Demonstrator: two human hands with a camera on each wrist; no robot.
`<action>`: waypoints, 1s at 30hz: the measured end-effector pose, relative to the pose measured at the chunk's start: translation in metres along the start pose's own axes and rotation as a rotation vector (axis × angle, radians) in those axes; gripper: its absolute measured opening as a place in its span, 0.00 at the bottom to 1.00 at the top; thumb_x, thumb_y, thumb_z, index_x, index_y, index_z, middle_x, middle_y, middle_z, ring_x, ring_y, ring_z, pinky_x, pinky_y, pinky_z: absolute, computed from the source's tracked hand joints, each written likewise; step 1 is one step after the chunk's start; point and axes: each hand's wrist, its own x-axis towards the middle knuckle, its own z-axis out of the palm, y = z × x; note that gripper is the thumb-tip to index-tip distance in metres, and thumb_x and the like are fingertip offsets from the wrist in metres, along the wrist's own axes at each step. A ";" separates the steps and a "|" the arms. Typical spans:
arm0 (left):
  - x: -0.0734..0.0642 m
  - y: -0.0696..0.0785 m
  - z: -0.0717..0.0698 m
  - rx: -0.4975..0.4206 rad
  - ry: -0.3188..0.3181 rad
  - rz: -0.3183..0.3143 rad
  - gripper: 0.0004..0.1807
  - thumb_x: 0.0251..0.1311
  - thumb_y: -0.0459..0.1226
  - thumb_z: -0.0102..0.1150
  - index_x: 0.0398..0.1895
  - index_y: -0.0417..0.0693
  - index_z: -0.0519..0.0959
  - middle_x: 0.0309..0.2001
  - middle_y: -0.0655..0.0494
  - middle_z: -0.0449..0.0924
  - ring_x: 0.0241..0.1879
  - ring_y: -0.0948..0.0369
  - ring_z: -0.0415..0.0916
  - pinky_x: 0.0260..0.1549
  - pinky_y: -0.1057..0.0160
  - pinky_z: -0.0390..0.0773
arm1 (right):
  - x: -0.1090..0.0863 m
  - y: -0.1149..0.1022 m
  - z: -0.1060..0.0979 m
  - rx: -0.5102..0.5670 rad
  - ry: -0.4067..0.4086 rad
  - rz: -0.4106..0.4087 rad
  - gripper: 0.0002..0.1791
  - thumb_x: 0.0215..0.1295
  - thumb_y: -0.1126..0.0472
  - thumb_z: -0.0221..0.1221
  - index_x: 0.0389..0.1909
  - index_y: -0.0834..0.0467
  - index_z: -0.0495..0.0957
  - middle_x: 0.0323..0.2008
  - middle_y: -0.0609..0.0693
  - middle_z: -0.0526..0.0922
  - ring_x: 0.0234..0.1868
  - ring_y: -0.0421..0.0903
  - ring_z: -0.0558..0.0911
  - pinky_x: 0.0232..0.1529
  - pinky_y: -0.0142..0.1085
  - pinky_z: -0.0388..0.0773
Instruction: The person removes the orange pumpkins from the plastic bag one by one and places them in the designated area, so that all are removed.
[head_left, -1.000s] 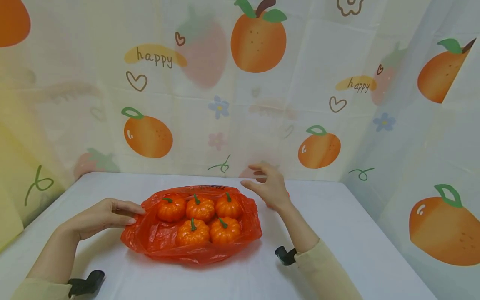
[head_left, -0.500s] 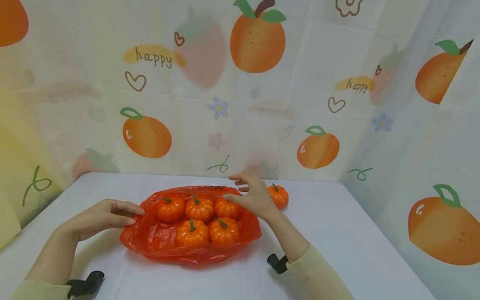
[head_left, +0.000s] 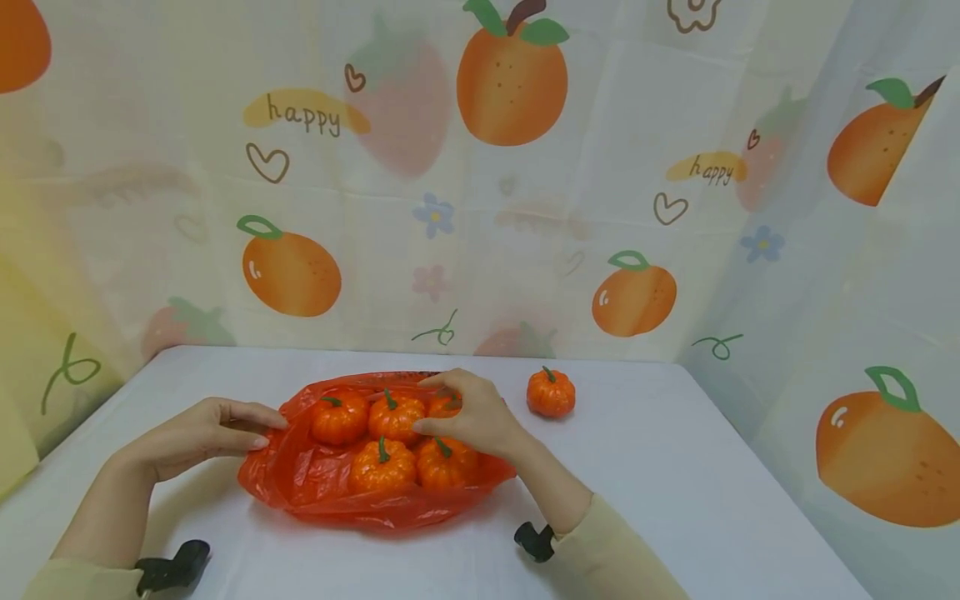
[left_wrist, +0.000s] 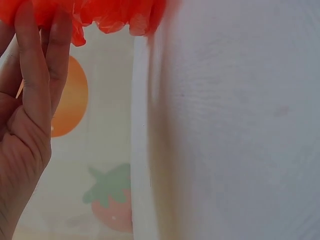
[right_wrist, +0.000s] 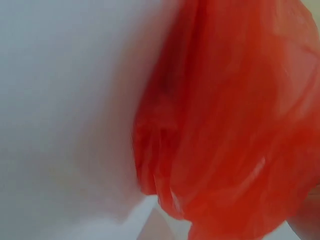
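Observation:
A red plastic bag (head_left: pixel 322 492) lies on the table with its mouth spread upward. Several small orange pumpkins with green stems sit inside, among them a front-left pumpkin (head_left: pixel 382 467) and a back-left pumpkin (head_left: pixel 340 417). At the bag's left rim, my left hand (head_left: pixel 198 437) pinches the plastic between thumb and fingers; the left wrist view shows its fingertips against the crumpled red edge. My right hand (head_left: pixel 480 417) reaches over the bag's right side, thumb and fingers spread above the back-right pumpkin (head_left: pixel 444 404), which it partly hides. Whether it touches that pumpkin, I cannot tell.
One more pumpkin (head_left: pixel 551 392) stands on the white table (head_left: pixel 675 500), behind and to the right of the bag. A fruit-printed curtain (head_left: pixel 495 208) hangs at the table's back edge and along the sides. Black wrist mounts are on both sleeves.
My right hand has moved left and down, from beside the lone pumpkin to over the bag, uncovering that pumpkin. The left hand stays at the bag's rim.

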 end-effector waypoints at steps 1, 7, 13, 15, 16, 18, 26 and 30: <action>0.000 0.000 0.000 -0.001 -0.002 0.005 0.18 0.69 0.33 0.52 0.60 0.35 0.76 0.53 0.75 0.81 0.52 0.75 0.77 0.47 0.66 0.83 | 0.000 -0.001 0.002 -0.001 -0.015 0.007 0.31 0.55 0.47 0.71 0.59 0.53 0.78 0.57 0.51 0.82 0.57 0.50 0.80 0.59 0.47 0.78; -0.002 0.001 -0.001 -0.006 -0.018 0.014 0.18 0.69 0.32 0.51 0.60 0.35 0.76 0.54 0.75 0.81 0.53 0.76 0.77 0.48 0.66 0.83 | -0.003 -0.004 0.009 0.045 -0.061 0.037 0.33 0.54 0.43 0.71 0.60 0.51 0.77 0.56 0.50 0.81 0.56 0.49 0.82 0.52 0.36 0.82; 0.000 0.003 -0.005 0.003 -0.038 -0.003 0.19 0.70 0.33 0.51 0.61 0.34 0.75 0.55 0.75 0.81 0.54 0.77 0.77 0.49 0.66 0.82 | -0.001 -0.005 0.015 0.082 -0.076 0.019 0.33 0.54 0.44 0.71 0.60 0.51 0.78 0.57 0.48 0.81 0.55 0.46 0.82 0.54 0.38 0.82; 0.001 0.004 -0.005 0.003 -0.046 -0.001 0.19 0.70 0.33 0.51 0.61 0.34 0.75 0.55 0.74 0.82 0.54 0.76 0.77 0.49 0.66 0.82 | -0.001 -0.005 0.017 0.096 -0.085 0.022 0.32 0.54 0.44 0.72 0.59 0.51 0.78 0.57 0.48 0.82 0.54 0.45 0.83 0.53 0.36 0.82; 0.001 0.004 -0.006 0.002 -0.050 -0.001 0.19 0.70 0.33 0.51 0.61 0.34 0.75 0.55 0.73 0.82 0.54 0.76 0.77 0.49 0.67 0.82 | 0.000 -0.006 0.019 0.104 -0.091 0.023 0.32 0.54 0.45 0.72 0.59 0.50 0.78 0.57 0.47 0.82 0.54 0.45 0.83 0.52 0.35 0.82; 0.002 0.004 -0.006 -0.002 -0.056 0.004 0.19 0.70 0.32 0.50 0.61 0.34 0.75 0.55 0.72 0.82 0.54 0.76 0.77 0.49 0.67 0.82 | 0.000 -0.007 0.022 0.120 -0.106 0.030 0.32 0.53 0.45 0.72 0.59 0.50 0.78 0.57 0.47 0.82 0.53 0.44 0.83 0.50 0.31 0.82; 0.001 0.000 -0.006 -0.020 -0.049 0.003 0.19 0.70 0.32 0.50 0.61 0.34 0.75 0.55 0.74 0.82 0.54 0.76 0.77 0.50 0.67 0.82 | 0.003 -0.011 0.030 0.118 -0.143 0.047 0.34 0.50 0.44 0.74 0.59 0.49 0.78 0.57 0.47 0.82 0.52 0.42 0.84 0.48 0.27 0.80; 0.000 -0.001 -0.005 -0.025 -0.047 0.001 0.19 0.70 0.32 0.50 0.61 0.33 0.74 0.55 0.74 0.81 0.54 0.76 0.77 0.50 0.67 0.82 | 0.006 -0.012 0.033 0.096 -0.151 0.046 0.34 0.50 0.44 0.74 0.59 0.49 0.78 0.56 0.45 0.82 0.51 0.39 0.83 0.48 0.27 0.79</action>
